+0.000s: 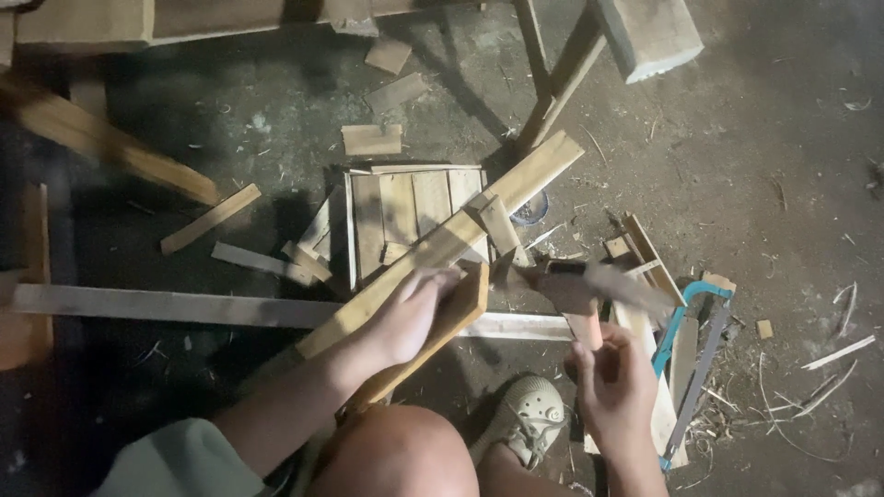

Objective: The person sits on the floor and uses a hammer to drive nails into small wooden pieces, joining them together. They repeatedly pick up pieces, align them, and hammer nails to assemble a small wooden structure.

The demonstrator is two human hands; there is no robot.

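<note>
A slatted wooden panel (pixel 405 216) is lying assembled far of the hands, so some joining looks done. The left hand (pixel 410 313) is pressing closed around a long plank (pixel 442 244) crossing it. The right hand (pixel 612 382) is gripping a blurred hammer (pixel 575 285) near the plank; loose offcuts are lying around. Far right of the panel, a small round tin (pixel 531 210) is half hidden; contents unclear.

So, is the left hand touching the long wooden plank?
Touching: the head view shows the left hand pressed flat on the long wooden plank, fingers wrapped over its edge.
</note>
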